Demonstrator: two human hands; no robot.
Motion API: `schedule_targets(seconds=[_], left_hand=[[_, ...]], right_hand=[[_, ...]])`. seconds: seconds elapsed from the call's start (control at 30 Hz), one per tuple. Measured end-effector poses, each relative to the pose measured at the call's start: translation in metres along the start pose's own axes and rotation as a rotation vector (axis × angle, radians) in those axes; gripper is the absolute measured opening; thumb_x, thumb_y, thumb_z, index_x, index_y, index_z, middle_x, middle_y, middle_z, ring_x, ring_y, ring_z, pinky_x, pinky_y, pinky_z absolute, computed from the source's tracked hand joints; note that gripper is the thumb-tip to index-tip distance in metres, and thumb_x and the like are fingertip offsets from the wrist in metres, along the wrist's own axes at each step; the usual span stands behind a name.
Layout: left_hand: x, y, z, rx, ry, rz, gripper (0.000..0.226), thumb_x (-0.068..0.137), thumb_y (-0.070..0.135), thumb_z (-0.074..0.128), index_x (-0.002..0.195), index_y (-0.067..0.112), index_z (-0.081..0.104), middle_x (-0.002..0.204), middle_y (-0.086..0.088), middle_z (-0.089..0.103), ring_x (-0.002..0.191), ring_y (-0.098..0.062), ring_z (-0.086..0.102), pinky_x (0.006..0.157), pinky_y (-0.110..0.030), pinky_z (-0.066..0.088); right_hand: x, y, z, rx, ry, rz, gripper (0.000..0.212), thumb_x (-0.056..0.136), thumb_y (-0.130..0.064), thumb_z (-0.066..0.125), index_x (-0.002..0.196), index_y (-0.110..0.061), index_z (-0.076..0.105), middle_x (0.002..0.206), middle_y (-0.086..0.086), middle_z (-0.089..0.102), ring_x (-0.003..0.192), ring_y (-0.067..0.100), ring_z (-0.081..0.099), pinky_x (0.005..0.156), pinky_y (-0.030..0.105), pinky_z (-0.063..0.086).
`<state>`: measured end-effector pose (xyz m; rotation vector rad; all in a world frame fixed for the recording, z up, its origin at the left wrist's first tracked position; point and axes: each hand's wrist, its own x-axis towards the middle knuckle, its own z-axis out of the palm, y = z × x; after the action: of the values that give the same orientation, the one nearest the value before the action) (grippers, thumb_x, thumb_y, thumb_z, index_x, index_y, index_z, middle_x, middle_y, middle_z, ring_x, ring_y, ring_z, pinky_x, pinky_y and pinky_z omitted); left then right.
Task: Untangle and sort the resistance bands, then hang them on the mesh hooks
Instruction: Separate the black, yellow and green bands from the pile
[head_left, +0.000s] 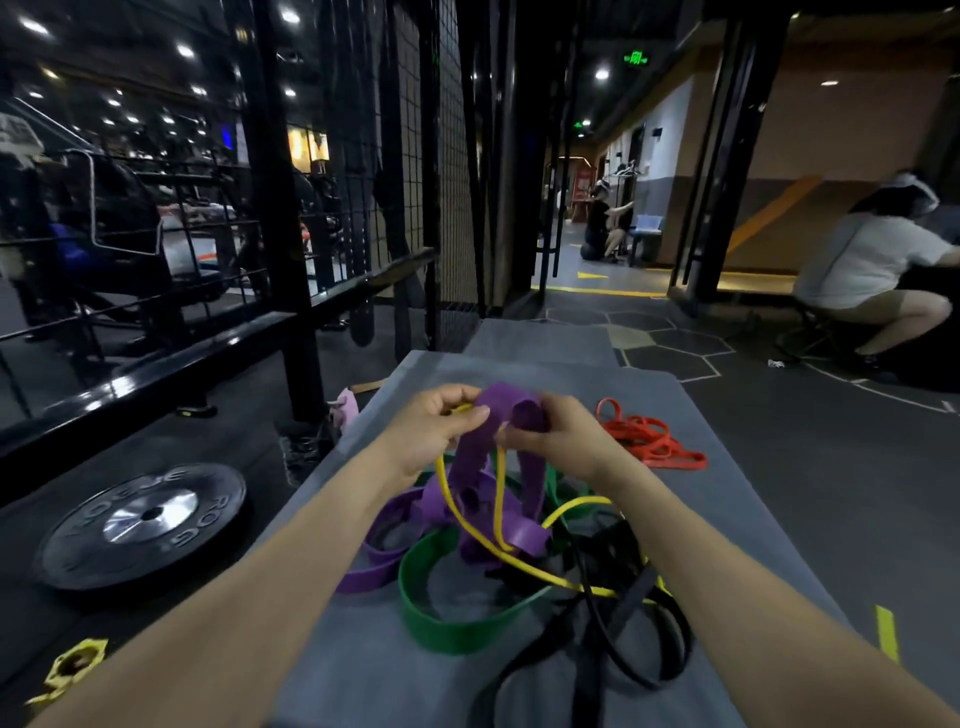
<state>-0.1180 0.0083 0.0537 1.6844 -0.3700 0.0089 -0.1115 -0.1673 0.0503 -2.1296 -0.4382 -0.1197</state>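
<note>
A tangle of resistance bands lies on a grey mat in front of me. A wide purple band is lifted out of the heap, and my left hand pinches it together with a thin yellow band. My right hand grips a folded part of the same purple band. The yellow band hangs down from my hands and runs through the heap. Below lie a wide green band and several black bands. Red bands lie apart in a pile at the right. The black mesh panel stands ahead on the left.
A black weight plate lies on the floor at the left, beside a black rack frame. A pink object sits at the mat's left edge. A person sits at the far right, and more people are down the corridor.
</note>
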Motion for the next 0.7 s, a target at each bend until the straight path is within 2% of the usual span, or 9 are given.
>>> schedule_targets(seconds=[0.1,0.2,0.27,0.37,0.43,0.5,0.57,0.63,0.7], left_hand=[[-0.004,-0.015,-0.006,0.014,0.099,-0.050,0.012,0.088,0.005,0.058,0.092,0.015,0.063,0.081,0.006,0.061,0.067,-0.001,0.053,0.045,-0.006,0.037],[-0.007,-0.038,-0.014,-0.016,0.274,-0.113,0.010,0.089,0.005,0.057,0.089,0.010,0.065,0.074,0.001,0.058,0.053,0.001,0.046,0.039,-0.006,0.030],[-0.010,-0.051,-0.015,-0.019,0.353,-0.131,0.011,0.090,0.001,0.055,0.094,0.005,0.064,0.073,0.000,0.058,0.043,0.005,0.049,0.039,-0.004,0.033],[-0.010,-0.066,-0.017,-0.023,0.465,-0.171,0.018,0.090,0.001,0.055,0.079,0.012,0.064,0.076,0.001,0.061,0.044,0.007,0.052,0.052,-0.013,0.039],[-0.010,-0.076,-0.018,-0.025,0.522,-0.201,0.024,0.089,0.002,0.055,0.074,0.019,0.063,0.077,0.001,0.063,0.053,0.004,0.054,0.063,-0.025,0.041],[-0.011,-0.082,-0.017,-0.008,0.524,-0.238,0.022,0.089,0.003,0.055,0.075,0.018,0.062,0.080,-0.003,0.063,0.057,-0.004,0.050,0.067,-0.027,0.039],[-0.014,-0.085,-0.011,-0.015,0.449,-0.279,0.022,0.090,0.003,0.053,0.076,0.017,0.060,0.079,-0.006,0.059,0.056,-0.009,0.044,0.050,-0.020,0.040],[-0.020,-0.087,-0.002,-0.064,0.357,-0.320,0.020,0.091,0.003,0.053,0.078,0.017,0.059,0.076,-0.005,0.058,0.057,-0.011,0.045,0.040,-0.013,0.038],[-0.026,-0.086,0.004,-0.127,0.279,-0.345,0.014,0.092,0.005,0.052,0.085,0.014,0.060,0.078,-0.003,0.062,0.058,-0.008,0.053,0.044,-0.011,0.042]], right_hand=[[0.002,0.007,-0.016,-0.247,0.229,-0.031,0.006,0.076,-0.004,0.068,0.082,-0.006,0.067,0.071,0.002,0.058,0.072,0.015,0.052,0.065,0.026,0.036],[-0.001,0.030,-0.036,-0.149,0.332,0.110,0.013,0.077,0.004,0.063,0.078,-0.009,0.065,0.062,0.001,0.054,0.064,0.015,0.049,0.055,0.024,0.037],[-0.007,0.052,-0.042,-0.099,0.382,0.197,0.020,0.077,0.007,0.061,0.076,-0.014,0.062,0.058,-0.005,0.052,0.062,0.014,0.048,0.051,0.015,0.037],[-0.024,0.083,-0.048,-0.092,0.462,0.323,0.014,0.078,0.002,0.063,0.079,-0.012,0.065,0.066,0.004,0.056,0.073,0.020,0.052,0.065,0.030,0.042],[-0.040,0.097,-0.051,-0.214,0.459,0.411,0.009,0.078,-0.002,0.065,0.081,-0.010,0.067,0.074,0.008,0.058,0.076,0.020,0.052,0.068,0.029,0.037],[-0.052,0.106,-0.054,-0.373,0.362,0.480,0.011,0.074,-0.003,0.068,0.074,-0.012,0.063,0.076,0.009,0.058,0.078,0.020,0.051,0.067,0.027,0.034],[-0.057,0.103,-0.053,-0.465,0.144,0.496,0.021,0.068,-0.008,0.076,0.070,-0.015,0.056,0.078,0.009,0.058,0.077,0.020,0.052,0.063,0.026,0.034],[-0.060,0.092,-0.048,-0.492,-0.117,0.427,0.034,0.061,-0.014,0.082,0.087,-0.019,0.060,0.087,0.002,0.058,0.081,0.018,0.054,0.061,0.024,0.037],[-0.061,0.075,-0.039,-0.485,-0.322,0.355,0.056,0.059,-0.020,0.085,0.109,-0.024,0.059,0.095,-0.006,0.057,0.088,0.012,0.054,0.067,0.019,0.039]])
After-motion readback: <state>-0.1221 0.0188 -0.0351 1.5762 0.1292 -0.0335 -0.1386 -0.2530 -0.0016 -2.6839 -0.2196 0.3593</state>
